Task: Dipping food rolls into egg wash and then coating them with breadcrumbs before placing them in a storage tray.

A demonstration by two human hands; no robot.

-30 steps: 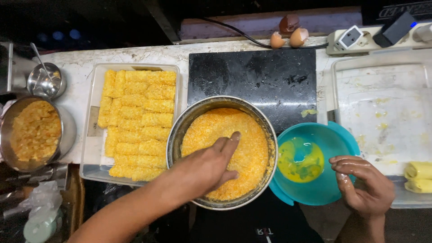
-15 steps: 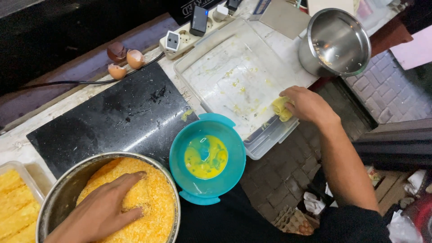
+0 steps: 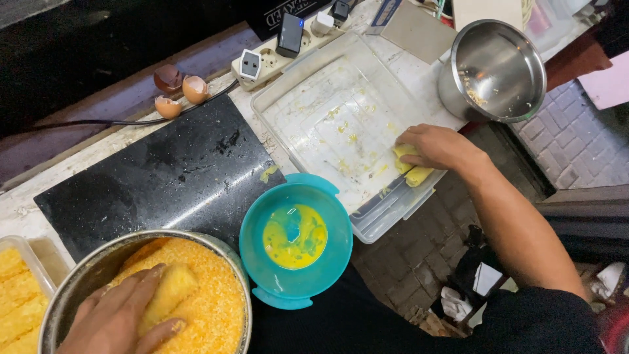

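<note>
Right hand (image 3: 438, 147) closes on a pale roll (image 3: 417, 174) in the clear tray (image 3: 308, 85); left hand (image 3: 118, 318) presses a crumbed roll (image 3: 171, 292), fingers flat.

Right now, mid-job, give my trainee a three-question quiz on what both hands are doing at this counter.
1. True or false: the left hand presses a coated roll into the crumbs in the metal bowl.
2. What does the right hand touch? A) eggshells B) pale rolls in the clear tray C) the steel pot
3. What is in the teal bowl?

Key:
1. True.
2. B.
3. A shallow pool of beaten yellow egg.
</note>
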